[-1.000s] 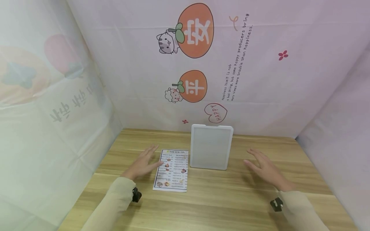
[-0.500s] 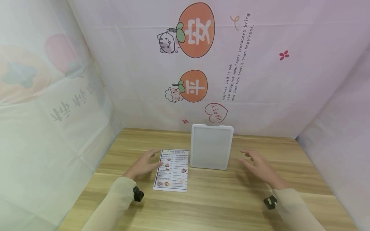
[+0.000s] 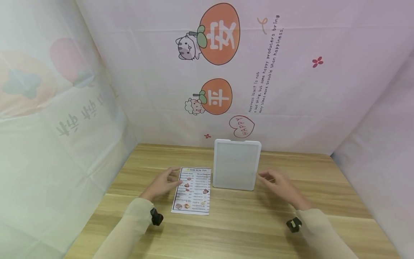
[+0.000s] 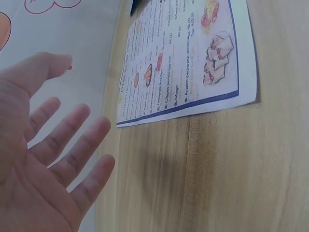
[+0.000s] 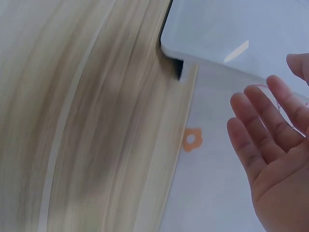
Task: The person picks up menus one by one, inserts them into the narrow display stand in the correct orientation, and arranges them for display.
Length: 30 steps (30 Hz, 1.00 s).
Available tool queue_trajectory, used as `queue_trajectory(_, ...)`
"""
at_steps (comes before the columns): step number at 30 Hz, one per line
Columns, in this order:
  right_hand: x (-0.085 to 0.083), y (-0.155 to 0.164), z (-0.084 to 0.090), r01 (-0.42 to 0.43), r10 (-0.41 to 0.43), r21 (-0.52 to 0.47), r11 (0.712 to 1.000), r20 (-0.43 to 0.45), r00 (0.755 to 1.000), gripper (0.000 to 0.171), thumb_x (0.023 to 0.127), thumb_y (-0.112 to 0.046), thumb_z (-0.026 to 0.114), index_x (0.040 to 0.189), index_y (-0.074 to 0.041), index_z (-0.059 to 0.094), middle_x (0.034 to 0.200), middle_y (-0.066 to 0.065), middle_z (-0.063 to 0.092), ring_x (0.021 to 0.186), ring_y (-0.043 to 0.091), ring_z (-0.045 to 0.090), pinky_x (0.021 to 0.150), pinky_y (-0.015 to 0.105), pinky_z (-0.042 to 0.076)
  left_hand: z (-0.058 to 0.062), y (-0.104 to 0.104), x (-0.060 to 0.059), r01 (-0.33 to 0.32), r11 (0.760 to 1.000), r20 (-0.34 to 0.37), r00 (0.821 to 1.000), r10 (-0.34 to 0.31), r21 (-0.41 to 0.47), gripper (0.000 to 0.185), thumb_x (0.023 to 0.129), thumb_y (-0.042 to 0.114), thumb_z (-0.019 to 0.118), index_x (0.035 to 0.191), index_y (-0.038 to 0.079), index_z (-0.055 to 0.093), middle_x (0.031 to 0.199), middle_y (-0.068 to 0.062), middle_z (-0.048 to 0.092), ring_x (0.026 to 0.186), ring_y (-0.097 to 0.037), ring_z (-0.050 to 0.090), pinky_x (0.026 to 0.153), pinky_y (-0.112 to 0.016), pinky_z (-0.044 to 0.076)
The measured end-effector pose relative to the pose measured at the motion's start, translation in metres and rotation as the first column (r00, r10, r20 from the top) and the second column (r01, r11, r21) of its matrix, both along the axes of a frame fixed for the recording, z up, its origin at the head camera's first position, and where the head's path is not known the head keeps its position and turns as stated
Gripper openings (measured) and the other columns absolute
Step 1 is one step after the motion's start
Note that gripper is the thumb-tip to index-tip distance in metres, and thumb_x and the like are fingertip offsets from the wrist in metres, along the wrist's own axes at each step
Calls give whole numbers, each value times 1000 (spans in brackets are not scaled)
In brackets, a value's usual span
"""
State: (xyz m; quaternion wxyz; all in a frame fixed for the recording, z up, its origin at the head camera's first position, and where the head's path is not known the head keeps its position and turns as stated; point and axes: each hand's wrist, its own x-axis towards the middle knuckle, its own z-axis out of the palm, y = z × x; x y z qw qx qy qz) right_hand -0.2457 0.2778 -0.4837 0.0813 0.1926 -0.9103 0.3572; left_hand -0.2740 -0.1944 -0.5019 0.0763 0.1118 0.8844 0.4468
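A white, rectangular, plastic-looking panel [image 3: 237, 164] stands, long axis upright, just left of the nearer, empty, loosely bent right hand [image 3: 284, 187]; a white rectangular paper menu [image 3: 194, 194] lies right of the empty, relaxed left hand [image 3: 160, 185].

The Dim Sum Inn menu [image 3: 193, 192] lay flat and face up on the wooden tabletop [image 3: 233, 230], a white sheet with a dark blue border, its title at the far end, food pictures dotted among the columns of print! And just to its right, up stood the white-framed panel [image 3: 236, 165], pale grey inside, corners rounded, top edge shallowly notched!
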Motion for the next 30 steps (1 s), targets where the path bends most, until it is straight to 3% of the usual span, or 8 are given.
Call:
queue_trajectory(10, -2, -30, -3, -45, 45, 2, 999, 86, 995, 29, 99, -35, 66, 113, -11, 73, 103, -7, 70, 93, 12, 64, 81, 32, 55, 0, 6, 2, -66, 998, -1, 998, 66, 18, 41, 95, 17, 72, 132, 5, 62, 114, -9, 68, 103, -26, 65, 92, -48, 53)
queue_trajectory(17, -4, -58, -7, -105, 105, -5, 994, 110, 988, 23, 99, -28, 67, 111, -10, 73, 104, -5, 69, 96, 13, 63, 84, 33, 55, -12, 0, -6, -68, 998, 19, 998, 68, 17, 34, 94, 17, 71, 126, 5, 67, 107, -5, 70, 98, -20, 64, 87, -42, 55)
queue_trajectory(24, -5, -84, -9, -168, 181, -76, 983, 200, 963, 25, 100, -24, 64, 116, -5, 71, 108, 0, 70, 100, 18, 65, 89, 37, 54, -17, -5, -11, -116, 992, 137, 985, 108, 46, 32, 95, 23, 70, 122, 6, 69, 100, -3, 70, 86, -19, 66, 72, -34, 57)
queue_trajectory(30, -7, -100, -15, -172, 183, -65, 983, 242, 953, 26, 100, -25, 64, 118, -7, 70, 109, -1, 70, 101, 18, 64, 91, 40, 53, -17, -3, -9, -157, 986, 209, 967, 144, 50, 32, 97, 25, 68, 123, 6, 68, 104, -6, 70, 89, -21, 68, 71, -35, 57)
